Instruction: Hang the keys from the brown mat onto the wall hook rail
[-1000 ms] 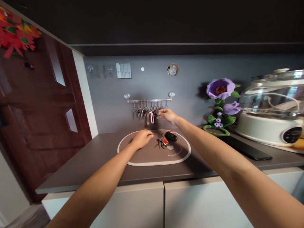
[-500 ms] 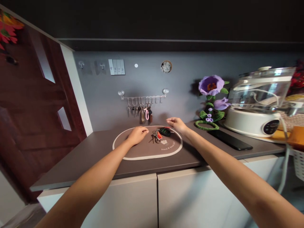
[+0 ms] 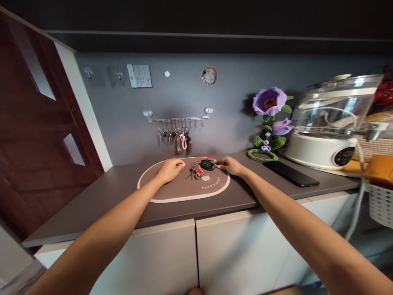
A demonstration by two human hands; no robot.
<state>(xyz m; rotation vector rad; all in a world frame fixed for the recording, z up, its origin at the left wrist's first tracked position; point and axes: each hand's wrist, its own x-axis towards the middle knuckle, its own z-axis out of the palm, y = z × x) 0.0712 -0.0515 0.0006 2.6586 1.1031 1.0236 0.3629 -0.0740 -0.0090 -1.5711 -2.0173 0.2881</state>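
My left hand [image 3: 171, 170] rests on the left part of the brown oval mat [image 3: 172, 192], fingers curled, and nothing shows in it. My right hand [image 3: 230, 165] is down at the mat's right edge, with thumb and fingers pinched together. Its fingertips are just right of a black key fob [image 3: 208, 165]; whatever they may hold is too small to make out. A bunch of keys [image 3: 196, 174] with a red tag lies left of the fob, between my hands. Behind the fob is a small red item [image 3: 210, 159].
Several keys [image 3: 178, 141] hang from a clear hook rail [image 3: 179, 119] on the grey wall. To the right stand a purple fabric flower [image 3: 270, 102] with a green ring base, a black phone [image 3: 291, 173] and a clear-topped white appliance [image 3: 316, 153]. A dark cabinet [image 3: 196, 24] overhangs the counter.
My right hand has come down from above the mat to beside the key fob. My left hand stays on the mat. The whole view has shifted slightly.
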